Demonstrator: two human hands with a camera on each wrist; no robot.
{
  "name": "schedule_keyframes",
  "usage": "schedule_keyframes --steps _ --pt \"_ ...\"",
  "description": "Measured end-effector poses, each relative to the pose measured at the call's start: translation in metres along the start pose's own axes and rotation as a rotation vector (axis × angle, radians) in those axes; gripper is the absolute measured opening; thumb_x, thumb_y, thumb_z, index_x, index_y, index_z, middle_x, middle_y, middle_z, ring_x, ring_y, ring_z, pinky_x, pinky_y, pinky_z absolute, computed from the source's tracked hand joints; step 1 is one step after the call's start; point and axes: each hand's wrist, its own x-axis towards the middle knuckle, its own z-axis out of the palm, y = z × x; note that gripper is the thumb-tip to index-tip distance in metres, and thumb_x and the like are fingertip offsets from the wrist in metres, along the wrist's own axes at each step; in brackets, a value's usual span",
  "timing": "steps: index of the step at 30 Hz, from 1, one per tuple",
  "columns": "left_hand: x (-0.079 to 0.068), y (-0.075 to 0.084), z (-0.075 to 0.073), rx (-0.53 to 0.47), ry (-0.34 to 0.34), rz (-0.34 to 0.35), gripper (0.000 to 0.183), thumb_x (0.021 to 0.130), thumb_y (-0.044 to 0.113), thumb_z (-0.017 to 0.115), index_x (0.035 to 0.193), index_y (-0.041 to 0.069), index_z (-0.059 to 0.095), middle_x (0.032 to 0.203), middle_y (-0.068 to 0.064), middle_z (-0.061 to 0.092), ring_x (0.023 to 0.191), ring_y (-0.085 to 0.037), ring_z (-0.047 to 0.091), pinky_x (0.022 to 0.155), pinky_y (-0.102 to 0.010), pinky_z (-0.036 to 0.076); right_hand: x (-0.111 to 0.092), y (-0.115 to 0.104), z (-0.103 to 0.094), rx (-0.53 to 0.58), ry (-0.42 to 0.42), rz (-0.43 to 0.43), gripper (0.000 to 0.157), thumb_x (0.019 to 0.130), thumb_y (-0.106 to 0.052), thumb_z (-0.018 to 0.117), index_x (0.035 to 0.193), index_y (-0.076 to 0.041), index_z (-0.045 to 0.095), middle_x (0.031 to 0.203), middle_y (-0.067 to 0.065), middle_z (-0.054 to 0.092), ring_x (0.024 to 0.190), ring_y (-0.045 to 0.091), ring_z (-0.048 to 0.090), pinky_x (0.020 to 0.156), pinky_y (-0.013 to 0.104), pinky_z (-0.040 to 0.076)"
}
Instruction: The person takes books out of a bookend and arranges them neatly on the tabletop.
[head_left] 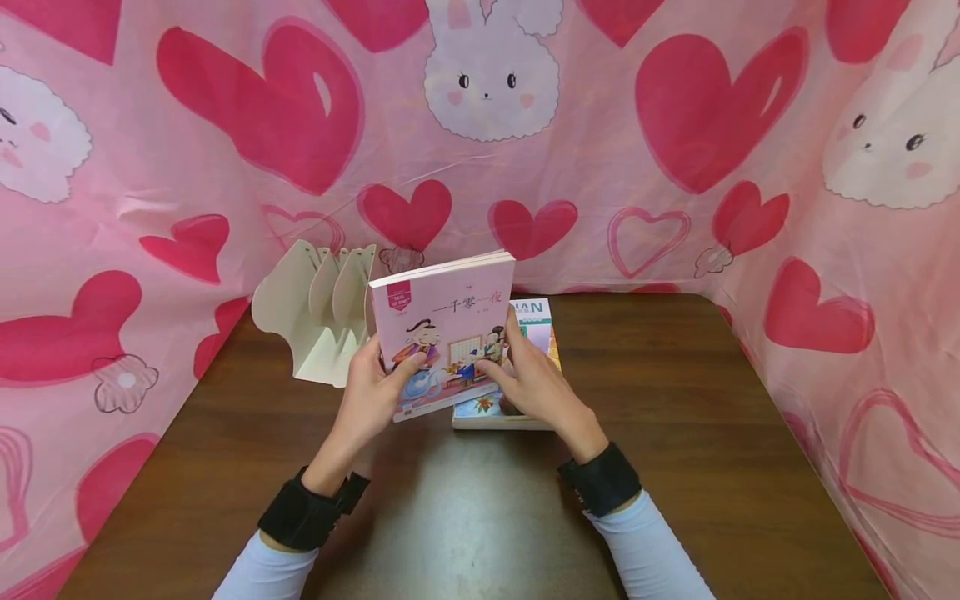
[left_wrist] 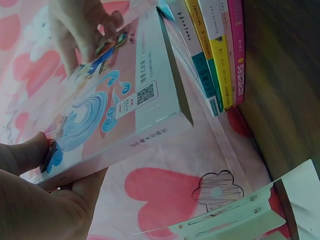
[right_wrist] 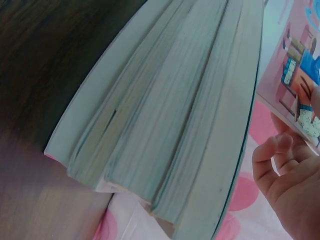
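A pink paperback book with an illustrated cover is held up over the table, front cover towards me and slightly tilted. My left hand grips its left edge, thumb on the cover and fingers behind, as the left wrist view also shows. On the right edge, my right hand holds the same book with its thumb on the front. Behind and below the book lies a stack of books, partly covered by it. Colourful spines of the stack show in the left wrist view, page edges in the right wrist view.
To the left of the stack, a cream book rack with several curved dividers stands on the dark wooden table. Pink cloth with hearts and rabbits hangs around the table's back and sides.
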Motion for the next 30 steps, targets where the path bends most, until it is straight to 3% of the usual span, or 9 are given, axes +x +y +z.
schedule_keyframes --steps 5,8,13,18,23,26,30 --pt "0.004 -0.001 0.001 -0.045 -0.021 -0.038 0.046 0.099 0.011 0.075 0.142 0.008 0.06 0.128 -0.014 0.072 0.109 -0.035 0.073 0.09 -0.052 0.059 -0.001 0.001 0.0 -0.007 0.01 0.043 0.109 0.099 -0.025 0.076 0.167 -0.04 -0.008 0.14 0.006 0.06 0.12 0.02 0.063 0.101 0.054 0.054" --pt "0.006 -0.002 0.003 -0.081 0.0 -0.022 0.046 0.098 0.009 0.076 0.141 0.006 0.06 0.128 -0.015 0.072 0.108 -0.033 0.073 0.09 -0.048 0.06 -0.002 0.003 -0.001 -0.01 0.027 0.043 0.109 0.1 -0.025 0.075 0.167 -0.04 -0.009 0.137 0.006 0.062 0.114 0.02 0.065 0.099 0.053 0.055" --pt "0.01 -0.007 0.012 -0.223 0.13 0.038 0.042 0.095 0.002 0.077 0.131 0.004 0.056 0.124 -0.015 0.073 0.103 -0.026 0.075 0.086 -0.038 0.062 -0.001 0.003 -0.001 0.009 0.062 -0.005 0.11 0.1 -0.022 0.075 0.167 -0.039 -0.01 0.134 0.005 0.063 0.114 0.019 0.066 0.101 0.052 0.054" --pt "0.013 -0.013 0.023 -0.364 0.259 0.112 0.038 0.093 -0.002 0.078 0.124 0.004 0.056 0.117 -0.012 0.076 0.094 -0.023 0.078 0.079 -0.038 0.063 -0.001 0.001 -0.001 -0.014 0.085 0.0 0.107 0.101 -0.024 0.073 0.168 -0.03 -0.011 0.135 0.01 0.061 0.111 0.021 0.065 0.1 0.05 0.054" --pt "0.014 -0.015 0.03 -0.388 0.339 0.168 0.039 0.09 -0.002 0.082 0.121 -0.001 0.059 0.107 -0.01 0.078 0.084 -0.022 0.079 0.071 -0.038 0.063 -0.003 -0.001 -0.002 -0.03 0.107 0.028 0.103 0.103 -0.026 0.07 0.169 -0.016 -0.007 0.142 0.019 0.054 0.111 0.028 0.061 0.105 0.054 0.05" --pt "0.015 -0.016 0.031 -0.374 0.356 0.189 0.041 0.088 -0.002 0.084 0.12 -0.003 0.059 0.105 -0.012 0.078 0.081 -0.022 0.079 0.068 -0.037 0.063 -0.003 0.0 -0.003 -0.024 0.11 0.03 0.101 0.103 -0.025 0.07 0.169 -0.017 -0.007 0.141 0.019 0.055 0.111 0.028 0.06 0.106 0.055 0.049" --pt "0.015 -0.017 0.031 -0.328 0.327 0.207 0.041 0.088 -0.002 0.084 0.123 -0.003 0.063 0.111 -0.014 0.077 0.089 -0.023 0.078 0.073 -0.036 0.063 -0.004 0.002 -0.003 -0.025 0.112 0.028 0.1 0.103 -0.026 0.069 0.17 -0.022 -0.006 0.137 0.015 0.057 0.106 0.025 0.062 0.103 0.052 0.051"
